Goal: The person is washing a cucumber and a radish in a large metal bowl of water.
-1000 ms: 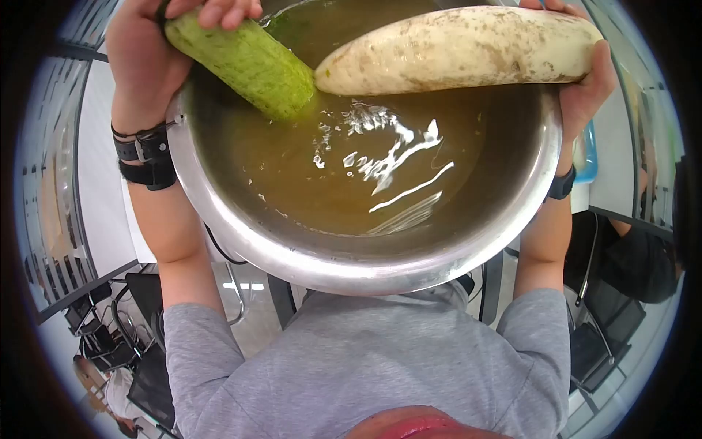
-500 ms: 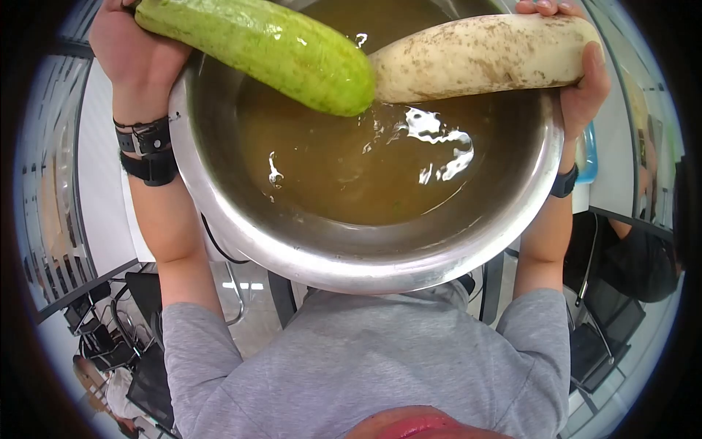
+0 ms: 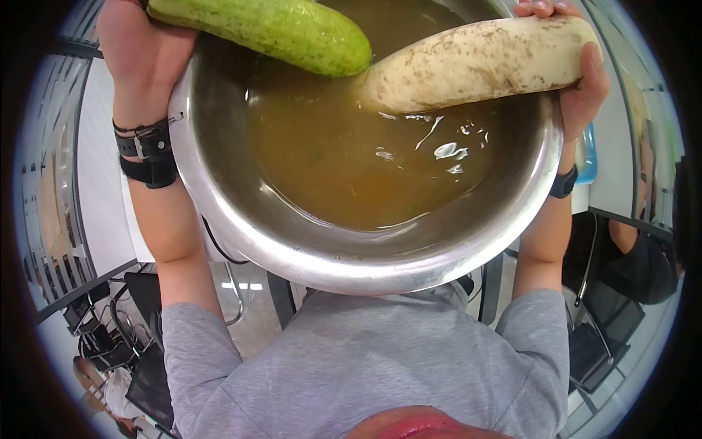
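My left hand (image 3: 146,62) grips a light green zucchini (image 3: 285,36) by its end at the upper left. On the other side, my right hand (image 3: 583,84) is closed around the thick end of a white daikon radish (image 3: 475,64) with brown marks on its skin. The daikon's narrow end dips into murky brown water (image 3: 351,161) in a wide metal basin (image 3: 351,274). The free ends of both vegetables lie close together near the basin's middle. Some fingers of my left hand are outside the view.
Black chairs (image 3: 596,340) stand on the right, near a person in dark clothing (image 3: 636,267). More chairs (image 3: 139,329) are at the lower left. A blue-edged container (image 3: 589,154) sits beyond my right wrist.
The zucchini has shifted up and away from me. The daikon's narrow end has moved slightly lower into the water. The glints on the water's surface have changed.
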Tool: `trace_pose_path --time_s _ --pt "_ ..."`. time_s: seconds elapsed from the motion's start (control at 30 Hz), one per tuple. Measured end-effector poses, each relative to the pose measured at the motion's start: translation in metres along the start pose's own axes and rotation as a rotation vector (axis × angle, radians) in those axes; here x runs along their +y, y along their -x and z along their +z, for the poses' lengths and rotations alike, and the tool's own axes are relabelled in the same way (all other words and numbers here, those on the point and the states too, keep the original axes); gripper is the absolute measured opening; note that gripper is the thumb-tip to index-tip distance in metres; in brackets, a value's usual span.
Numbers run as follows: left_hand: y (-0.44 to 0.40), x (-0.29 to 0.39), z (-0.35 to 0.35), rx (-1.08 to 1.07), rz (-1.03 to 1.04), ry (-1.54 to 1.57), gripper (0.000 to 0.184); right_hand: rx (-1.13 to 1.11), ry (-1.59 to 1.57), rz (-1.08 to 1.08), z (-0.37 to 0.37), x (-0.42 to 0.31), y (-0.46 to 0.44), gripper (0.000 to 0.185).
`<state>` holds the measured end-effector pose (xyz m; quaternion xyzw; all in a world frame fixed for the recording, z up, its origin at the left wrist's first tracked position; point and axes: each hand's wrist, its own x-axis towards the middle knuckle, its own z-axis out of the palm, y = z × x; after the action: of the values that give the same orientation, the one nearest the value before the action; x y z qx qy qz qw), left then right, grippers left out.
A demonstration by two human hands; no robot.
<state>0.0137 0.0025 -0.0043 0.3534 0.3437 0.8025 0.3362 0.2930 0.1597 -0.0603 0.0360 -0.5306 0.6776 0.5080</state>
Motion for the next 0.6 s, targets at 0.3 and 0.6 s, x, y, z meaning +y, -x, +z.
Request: trace_pose_path --time_s 0.3,0.6 --pt "-0.001 -0.001 -0.007 -0.169 -0.041 -0.265 0.052 0.157 -0.277 0.353 -0.083 0.026 -0.033 0.04" --pt "0.001 0.004 -0.009 -0.316 -0.127 -0.311 0.056 0.283 -0.128 -0.081 0.033 0.001 0.001 0.034"
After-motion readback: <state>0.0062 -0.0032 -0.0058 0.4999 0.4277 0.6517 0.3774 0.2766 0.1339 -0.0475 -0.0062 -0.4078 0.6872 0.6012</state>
